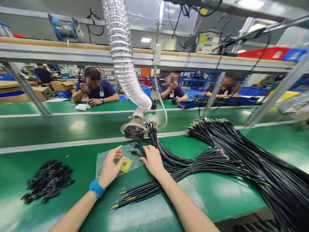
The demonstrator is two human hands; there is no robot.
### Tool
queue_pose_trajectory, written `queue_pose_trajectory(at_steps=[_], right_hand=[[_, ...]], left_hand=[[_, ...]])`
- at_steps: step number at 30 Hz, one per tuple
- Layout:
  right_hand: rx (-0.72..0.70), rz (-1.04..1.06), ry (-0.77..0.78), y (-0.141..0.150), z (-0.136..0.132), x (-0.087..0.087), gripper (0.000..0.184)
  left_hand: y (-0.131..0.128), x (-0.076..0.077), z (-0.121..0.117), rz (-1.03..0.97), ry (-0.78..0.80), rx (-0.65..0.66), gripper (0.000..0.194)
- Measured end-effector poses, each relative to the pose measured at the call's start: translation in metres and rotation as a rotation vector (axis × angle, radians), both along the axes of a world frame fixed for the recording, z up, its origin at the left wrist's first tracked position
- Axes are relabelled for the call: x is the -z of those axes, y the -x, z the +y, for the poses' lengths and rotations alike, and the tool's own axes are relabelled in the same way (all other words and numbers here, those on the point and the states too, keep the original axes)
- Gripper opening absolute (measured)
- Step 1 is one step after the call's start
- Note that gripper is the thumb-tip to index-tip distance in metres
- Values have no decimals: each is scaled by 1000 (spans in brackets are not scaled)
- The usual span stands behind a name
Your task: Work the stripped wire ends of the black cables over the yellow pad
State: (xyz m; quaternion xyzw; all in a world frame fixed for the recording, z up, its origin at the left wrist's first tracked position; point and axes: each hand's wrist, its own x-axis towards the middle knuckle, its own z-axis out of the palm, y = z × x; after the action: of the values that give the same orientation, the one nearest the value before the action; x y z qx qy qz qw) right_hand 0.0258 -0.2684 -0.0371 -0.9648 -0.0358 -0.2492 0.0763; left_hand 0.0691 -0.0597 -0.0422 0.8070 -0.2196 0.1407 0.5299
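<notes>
My left hand (111,166), with a blue wristband, is held with fingers apart and nothing in them, over a clear plastic bag (102,161). Beside its thumb lies a yellow plate (126,164) with a hole in it. At the bag's right side, my right hand (152,158) curls its fingers and thumb around a black cable (139,154), whose end points left. Another cable end (137,145) with a dark fitting lies just beyond it. Under my right forearm runs a tied bundle of black cables (178,174) with coloured wire ends.
A heap of small black plastic parts (49,180) lies on the green table at left. A fume duct (135,127) with a grille hangs ahead of my hands. A large cable pile (241,148) covers the right side. Several people sit across the bench, below a shelf (77,53).
</notes>
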Motion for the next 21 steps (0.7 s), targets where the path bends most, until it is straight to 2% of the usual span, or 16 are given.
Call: queue_pose_trajectory(at_steps=[2,8,13,15,18,21], right_hand=[[60,97,43,-2,-3,2,37],[92,263,65,-2,-3,2,10],[185,242,60,-7,-8,3,8],[206,196,26,-8,-12,2,12],[100,100,-59,-5,-12,-3,25],[-132,111,-231,7,-3,-13,21]], left_hand=[[-3,5,0,13,1,22,40],[-18,21,4,179,148,-29,37],[-22,26,5,226,212,-27,33],[-22,27,4,207,209,-22,30],[-19,26,1,180,189,-40,25],[-15,18,-1,149,122,-57,23]])
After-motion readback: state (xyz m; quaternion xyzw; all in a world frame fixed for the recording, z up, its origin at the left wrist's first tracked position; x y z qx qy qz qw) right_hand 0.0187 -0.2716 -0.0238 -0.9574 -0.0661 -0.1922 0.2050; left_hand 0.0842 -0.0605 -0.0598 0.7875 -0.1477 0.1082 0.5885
